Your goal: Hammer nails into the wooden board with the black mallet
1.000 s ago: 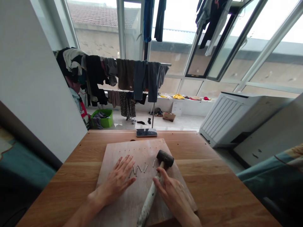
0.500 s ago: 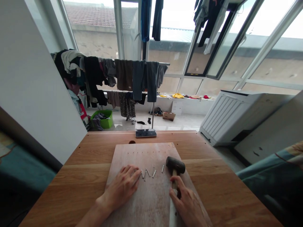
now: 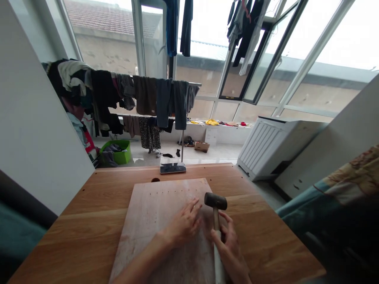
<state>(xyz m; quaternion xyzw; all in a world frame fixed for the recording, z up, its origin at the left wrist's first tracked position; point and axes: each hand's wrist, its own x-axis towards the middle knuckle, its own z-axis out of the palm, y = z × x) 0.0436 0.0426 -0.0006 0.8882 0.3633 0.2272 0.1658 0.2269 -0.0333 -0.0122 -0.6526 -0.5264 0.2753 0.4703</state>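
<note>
A mallet [image 3: 216, 201] with a black head and a pale handle is gripped by my right hand [image 3: 230, 245], closed round the handle at the right edge of the board. My left hand [image 3: 186, 223] reaches over the wooden board [image 3: 142, 232], its fingers stretched out and slightly blurred, close to the mallet's handle. No nails show now; whether they lie under my left hand I cannot tell. A row of small holes runs along the board's far end, and a few dark dots mark its left part.
The board lies on a wooden table [image 3: 89, 221]. A flat mop [image 3: 173, 168] stands beyond the table's far edge. Farther back are a rack of hanging clothes [image 3: 145, 94], a green tub [image 3: 122, 156] and a white ribbed appliance [image 3: 256, 146]. A curtain [image 3: 328, 201] hangs at right.
My left hand has swept right across the board, and the loose nails that lay there are out of sight. The mallet stays in my right hand. The view has shifted to the right.
</note>
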